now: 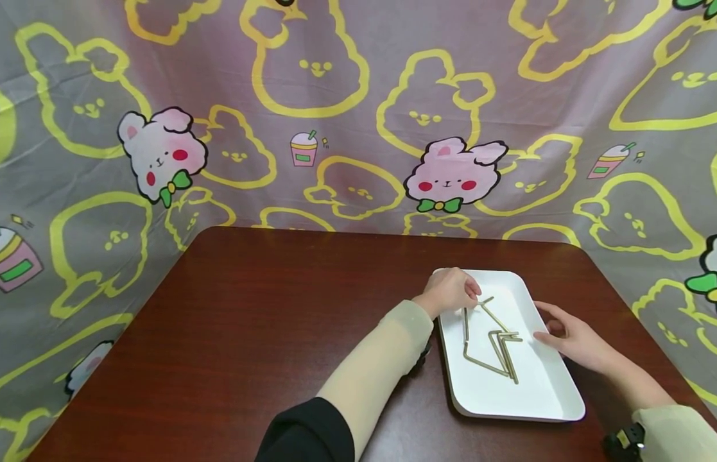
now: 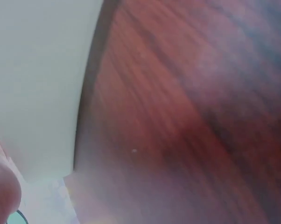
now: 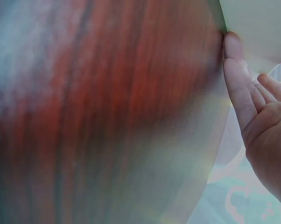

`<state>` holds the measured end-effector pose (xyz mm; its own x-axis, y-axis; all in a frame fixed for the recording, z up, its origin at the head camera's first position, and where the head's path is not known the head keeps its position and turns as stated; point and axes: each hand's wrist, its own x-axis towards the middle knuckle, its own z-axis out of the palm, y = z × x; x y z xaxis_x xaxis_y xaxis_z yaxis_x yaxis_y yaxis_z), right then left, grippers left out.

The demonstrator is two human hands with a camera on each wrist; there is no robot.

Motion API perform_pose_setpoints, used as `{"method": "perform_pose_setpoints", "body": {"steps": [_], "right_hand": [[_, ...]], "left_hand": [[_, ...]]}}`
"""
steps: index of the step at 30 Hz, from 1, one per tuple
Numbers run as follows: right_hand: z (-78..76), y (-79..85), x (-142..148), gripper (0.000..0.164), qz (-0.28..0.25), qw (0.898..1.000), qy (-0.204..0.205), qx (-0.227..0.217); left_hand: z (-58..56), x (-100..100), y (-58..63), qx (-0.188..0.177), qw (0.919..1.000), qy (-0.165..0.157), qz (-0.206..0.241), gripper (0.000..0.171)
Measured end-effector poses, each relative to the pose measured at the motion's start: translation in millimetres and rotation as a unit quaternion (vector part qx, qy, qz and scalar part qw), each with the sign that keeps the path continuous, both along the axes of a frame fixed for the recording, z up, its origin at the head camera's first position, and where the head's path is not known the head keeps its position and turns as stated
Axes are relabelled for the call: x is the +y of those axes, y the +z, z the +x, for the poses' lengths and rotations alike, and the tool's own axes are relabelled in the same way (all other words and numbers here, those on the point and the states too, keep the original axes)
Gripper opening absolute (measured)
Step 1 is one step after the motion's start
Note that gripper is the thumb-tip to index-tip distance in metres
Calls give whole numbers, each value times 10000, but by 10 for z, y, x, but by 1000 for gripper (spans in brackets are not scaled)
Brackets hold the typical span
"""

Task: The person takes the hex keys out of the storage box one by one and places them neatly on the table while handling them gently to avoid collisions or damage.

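A white tray (image 1: 551, 391) lies on the table, to the right in the head view. In it are several brass-coloured L-shaped hex keys (image 1: 499, 350), some overlapping in the middle. My left hand (image 1: 450, 290) reaches over the tray's far left corner and pinches the bent end of one hex key (image 1: 495, 317), whose long arm slopes toward the pile. My right hand (image 1: 574, 337) holds the tray's right side, thumb at the rim and fingers along the outer wall. The right wrist view shows those fingers (image 3: 238, 88) against the tray. Only a little of the left hand (image 2: 3, 191) shows in the left wrist view.
The dark brown wooden table (image 1: 248, 321) stretches to the left of the tray. A curtain (image 1: 358, 160) with bear and rabbit drawings hangs behind and beside it. Each wrist carries a small black camera (image 1: 626, 443).
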<state>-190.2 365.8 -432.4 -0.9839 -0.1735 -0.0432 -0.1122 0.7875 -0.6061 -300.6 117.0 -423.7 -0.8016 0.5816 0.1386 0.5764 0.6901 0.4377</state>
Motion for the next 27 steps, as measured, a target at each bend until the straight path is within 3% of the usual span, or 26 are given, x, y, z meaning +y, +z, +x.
{"method": "perform_pose_setpoints", "body": {"steps": [12,27], "right_hand": [[3,10,-3,66,13,10000,-12,38],[-12,-19,11,65,91,9999,2,97]], "left_hand": [[38,-8,135,-184,9990,-128,375,13],[65,-193,365,-642,9915,-274,1097,15]]}}
